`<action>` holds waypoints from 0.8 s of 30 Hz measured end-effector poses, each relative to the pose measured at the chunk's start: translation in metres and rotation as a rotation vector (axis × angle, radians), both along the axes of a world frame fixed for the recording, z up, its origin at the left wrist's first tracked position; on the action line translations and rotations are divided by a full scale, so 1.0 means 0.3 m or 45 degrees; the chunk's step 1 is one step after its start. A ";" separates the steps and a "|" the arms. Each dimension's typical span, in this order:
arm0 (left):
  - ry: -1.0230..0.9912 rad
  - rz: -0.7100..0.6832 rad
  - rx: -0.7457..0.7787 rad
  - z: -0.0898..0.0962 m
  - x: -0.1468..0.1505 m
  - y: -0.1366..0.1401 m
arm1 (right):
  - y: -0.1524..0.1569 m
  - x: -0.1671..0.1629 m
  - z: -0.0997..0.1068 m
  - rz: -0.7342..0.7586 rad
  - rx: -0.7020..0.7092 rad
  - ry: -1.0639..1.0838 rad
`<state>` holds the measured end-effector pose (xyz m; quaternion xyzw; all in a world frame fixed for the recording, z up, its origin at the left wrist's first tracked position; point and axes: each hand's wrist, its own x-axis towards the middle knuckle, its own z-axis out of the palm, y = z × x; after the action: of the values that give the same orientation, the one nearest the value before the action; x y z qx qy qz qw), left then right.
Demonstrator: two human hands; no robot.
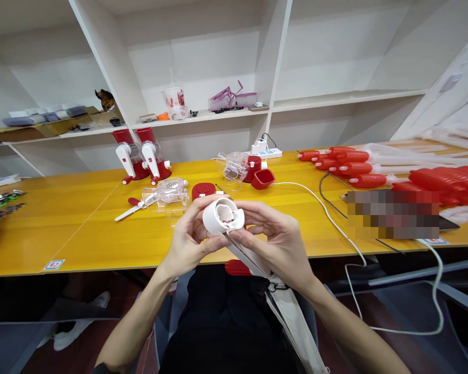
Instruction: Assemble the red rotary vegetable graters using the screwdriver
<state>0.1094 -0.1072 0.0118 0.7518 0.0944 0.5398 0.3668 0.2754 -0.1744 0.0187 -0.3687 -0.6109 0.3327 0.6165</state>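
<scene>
Above the table's front edge, both my hands hold a white plastic crank handle (pixel 215 218) with a hollow round end turned up toward me. My left hand (pixel 187 240) wraps the round end from the left, with the thumb at its lower rim. My right hand (pixel 277 240) grips its right side, thumb and fingers closed on the edge. White inner parts and a bit of red show inside the opening. The white arm slants down below my right hand, near a red grip (pixel 239 267). Just beyond my fingers lies a red part (pixel 203 190).
Two red-and-white rotary graters (pixel 150 156) stand at the back. Clear plastic housings (pixel 171 191), another crank handle (pixel 134 209) and a red hopper (pixel 263 178) lie about. Red-handled items (pixel 444 182) crowd the right. A white cable (pixel 327 213) crosses the table. A person's hand shows far left.
</scene>
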 end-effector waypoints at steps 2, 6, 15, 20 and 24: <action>0.044 -0.045 -0.036 0.000 -0.003 0.007 | 0.010 0.000 -0.008 0.159 -0.044 0.030; 0.213 -0.099 -0.073 0.001 -0.027 0.015 | 0.026 -0.018 -0.028 0.311 -0.136 0.126; 0.251 -0.120 -0.026 0.009 -0.058 0.005 | 0.009 -0.037 -0.018 0.290 -0.175 0.124; 0.239 -0.109 -0.057 0.012 -0.064 -0.018 | 0.013 -0.024 -0.033 0.469 -0.177 0.103; 0.206 -0.022 -0.023 0.010 -0.048 -0.043 | 0.013 -0.036 -0.051 0.403 -0.129 0.091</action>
<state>0.0951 -0.1200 0.0148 0.7904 0.1221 0.4733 0.3692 0.2645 -0.1705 0.0033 -0.2864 -0.6216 0.4689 0.5583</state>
